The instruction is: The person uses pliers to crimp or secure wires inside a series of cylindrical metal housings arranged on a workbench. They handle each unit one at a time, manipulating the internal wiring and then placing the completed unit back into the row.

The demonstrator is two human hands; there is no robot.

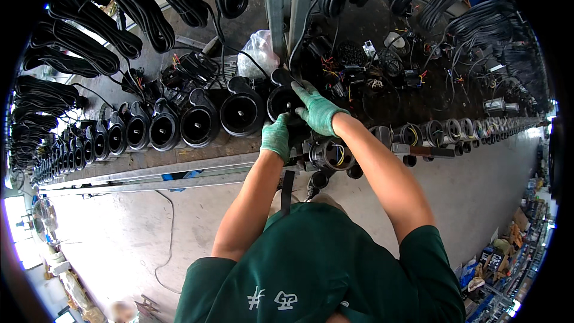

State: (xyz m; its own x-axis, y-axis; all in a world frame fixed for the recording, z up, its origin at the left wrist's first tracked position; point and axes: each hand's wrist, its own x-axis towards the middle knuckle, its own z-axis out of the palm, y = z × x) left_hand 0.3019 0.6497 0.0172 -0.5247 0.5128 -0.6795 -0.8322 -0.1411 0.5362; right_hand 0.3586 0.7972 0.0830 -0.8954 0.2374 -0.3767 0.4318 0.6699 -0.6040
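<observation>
A black round pump-like housing (278, 100) with a small pin at its centre stands at the bench edge in front of me. My left hand (276, 136), in a green glove, grips its near lower rim. From the right, my right hand (320, 110), gloved the same way, closes over the housing's side, its thumb toward the front and its fingers toward the top. Parts of the fingers are hidden behind the housing. Just left sits a matching black housing (241, 113), and another housing (199, 124) stands beyond it. Below my right hand is an open round motor body (332, 154) with coloured wires.
Coiled black cables (134, 9) hang along the back. A metal post (286, 12) rises behind the housing, beside a clear plastic bag (258, 54). Loose wired parts (388, 60) cover the bench at right. A row of motor bodies (451, 130) runs along the right edge.
</observation>
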